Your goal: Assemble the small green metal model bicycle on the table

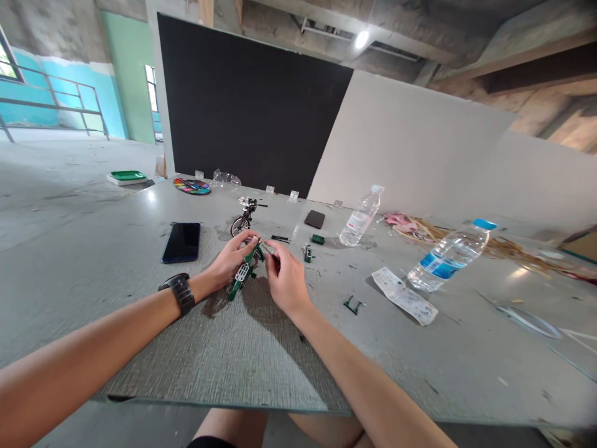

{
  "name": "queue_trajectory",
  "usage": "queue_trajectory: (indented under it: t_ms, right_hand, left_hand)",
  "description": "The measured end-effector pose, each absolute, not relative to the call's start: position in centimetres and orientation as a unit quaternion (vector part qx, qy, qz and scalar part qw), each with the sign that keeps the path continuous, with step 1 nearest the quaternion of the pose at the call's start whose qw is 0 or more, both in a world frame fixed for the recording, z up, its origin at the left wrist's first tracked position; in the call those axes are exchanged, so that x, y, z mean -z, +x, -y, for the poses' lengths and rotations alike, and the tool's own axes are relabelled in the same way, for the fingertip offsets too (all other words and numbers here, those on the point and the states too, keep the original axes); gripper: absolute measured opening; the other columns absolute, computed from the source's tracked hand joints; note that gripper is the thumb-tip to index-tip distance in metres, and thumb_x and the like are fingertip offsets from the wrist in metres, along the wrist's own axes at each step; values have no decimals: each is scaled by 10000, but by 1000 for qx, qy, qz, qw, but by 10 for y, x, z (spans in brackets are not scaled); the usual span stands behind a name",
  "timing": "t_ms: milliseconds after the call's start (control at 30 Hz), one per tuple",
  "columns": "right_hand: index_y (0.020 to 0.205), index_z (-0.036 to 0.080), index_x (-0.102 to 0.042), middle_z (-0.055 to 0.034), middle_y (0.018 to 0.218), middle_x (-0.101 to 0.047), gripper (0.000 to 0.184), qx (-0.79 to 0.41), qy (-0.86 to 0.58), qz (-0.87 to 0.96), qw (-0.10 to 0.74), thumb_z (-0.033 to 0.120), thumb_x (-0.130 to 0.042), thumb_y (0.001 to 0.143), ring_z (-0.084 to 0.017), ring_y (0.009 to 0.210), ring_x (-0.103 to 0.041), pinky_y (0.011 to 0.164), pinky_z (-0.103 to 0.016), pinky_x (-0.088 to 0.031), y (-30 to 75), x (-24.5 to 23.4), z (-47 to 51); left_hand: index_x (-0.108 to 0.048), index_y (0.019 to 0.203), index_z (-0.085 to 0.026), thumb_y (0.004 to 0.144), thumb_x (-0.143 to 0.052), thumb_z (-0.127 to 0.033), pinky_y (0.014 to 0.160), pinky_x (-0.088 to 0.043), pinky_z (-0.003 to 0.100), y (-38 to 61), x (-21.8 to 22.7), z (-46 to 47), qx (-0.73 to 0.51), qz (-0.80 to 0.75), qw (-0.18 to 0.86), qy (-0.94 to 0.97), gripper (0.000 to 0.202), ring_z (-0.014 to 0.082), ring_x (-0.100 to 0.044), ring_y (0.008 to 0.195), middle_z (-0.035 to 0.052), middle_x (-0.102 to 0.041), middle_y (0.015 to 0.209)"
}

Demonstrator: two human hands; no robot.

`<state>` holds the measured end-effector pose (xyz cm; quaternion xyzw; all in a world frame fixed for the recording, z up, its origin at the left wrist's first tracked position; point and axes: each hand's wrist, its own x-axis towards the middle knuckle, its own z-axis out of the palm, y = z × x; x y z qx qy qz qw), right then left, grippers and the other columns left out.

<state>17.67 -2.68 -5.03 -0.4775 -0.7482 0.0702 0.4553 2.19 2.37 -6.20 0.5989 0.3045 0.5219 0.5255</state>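
My left hand (232, 259), with a dark watch (178, 292) on its wrist, grips a small green model bicycle frame (244, 272) just above the grey table (242, 354). My right hand (283, 274) is closed in a pinch at the frame's upper end; what it pinches is too small to name. A finished small dark model bicycle (244, 218) stands upright just behind my hands. Small green and black parts (308, 252) lie to the right of my hands, with another green piece (353, 305) nearer the front.
A dark phone (182, 242) lies to the left. Two plastic water bottles (360, 216) (448, 256) lie on their sides to the right, near a printed paper sheet (405, 296). A paint palette (192, 186) and green tray (127, 177) sit at the far left; dried straw (471, 236) at far right.
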Motion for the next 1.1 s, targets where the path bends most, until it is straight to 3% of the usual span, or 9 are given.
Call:
queue_trajectory:
  t_ms: [133, 233, 433, 833, 1100]
  right_hand:
    - [1280, 207, -583, -105, 1173, -691, 338, -51, -455, 765, 453, 236, -375, 1015, -228, 1031, -658, 889, -363, -509, 178, 52, 27]
    - [1275, 213, -605, -104, 1110, -687, 354, -33, -447, 774, 447, 220, -362, 1018, -220, 985, -658, 868, -348, -511, 179, 54, 27]
    - [1270, 213, -623, -82, 963, -658, 364, -13, -455, 772, 443, 199, -380, 1000, -198, 825, -638, 776, -325, -515, 180, 55, 27]
    - [1226, 228, -643, -98, 1083, -696, 354, -34, -460, 752, 471, 211, -364, 1009, -222, 976, -661, 858, -362, -520, 177, 53, 29]
    - [1234, 225, -647, -94, 1054, -698, 357, -39, -461, 754, 467, 206, -379, 999, -211, 908, -667, 826, -355, -527, 178, 54, 28]
  left_hand:
    - [-607, 1016, -199, 875, -648, -513, 669, -387, 230, 22, 63, -26, -529, -302, 513, 604, 347, 136, -496, 780, 7, -565, 911]
    - [-619, 983, -194, 874, -651, -497, 693, -387, 232, 22, 62, -26, -540, -297, 501, 608, 324, 138, -499, 805, 5, -568, 905]
    - [-594, 987, -197, 872, -639, -528, 632, -385, 238, 23, 61, -25, -528, -297, 515, 606, 353, 134, -487, 725, -4, -548, 846]
    - [-612, 979, -193, 835, -686, -551, 537, -333, 214, 23, 58, -22, -534, -307, 523, 589, 393, 102, -443, 630, -15, -542, 809]
    - [-617, 996, -190, 842, -683, -529, 597, -365, 215, 23, 56, -21, -534, -310, 516, 594, 378, 115, -477, 702, -2, -567, 870]
